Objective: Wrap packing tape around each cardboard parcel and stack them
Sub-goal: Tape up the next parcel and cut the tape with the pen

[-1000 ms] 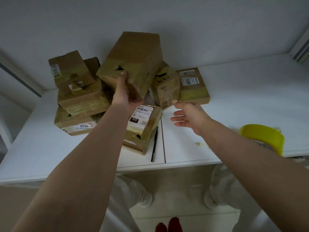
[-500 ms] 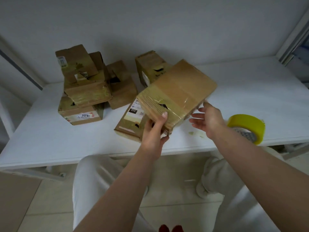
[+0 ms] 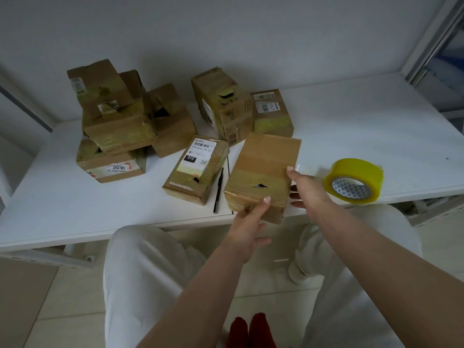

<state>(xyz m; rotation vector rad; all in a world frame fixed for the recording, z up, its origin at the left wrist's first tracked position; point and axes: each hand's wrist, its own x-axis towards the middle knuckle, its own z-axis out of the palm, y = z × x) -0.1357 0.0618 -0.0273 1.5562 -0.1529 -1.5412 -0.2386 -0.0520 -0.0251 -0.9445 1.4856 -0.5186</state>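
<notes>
From the head view, the plain brown rectangular cardboard parcel (image 3: 262, 175), torn with a small hole on top and partly banded in glossy tape, lies at the near edge of the white table (image 3: 351, 126), right of the labelled parcel (image 3: 197, 167); it looks light and stiff but slick where taped, so it is best taken by its bare cardboard corners. The left hand (image 3: 247, 228) grips the near corner, thumb on top. The right hand (image 3: 305, 188) rests against the right side with fingers spread and fairly straight, just beside the yellow roll of packing tape (image 3: 354, 180).

A brown cardboard parcel (image 3: 263, 172) with a torn hole in its taped top lies at the table's front edge. A yellow tape roll (image 3: 354, 180) stands near its right, and other taped parcels (image 3: 118, 126) sit stacked at back left.
</notes>
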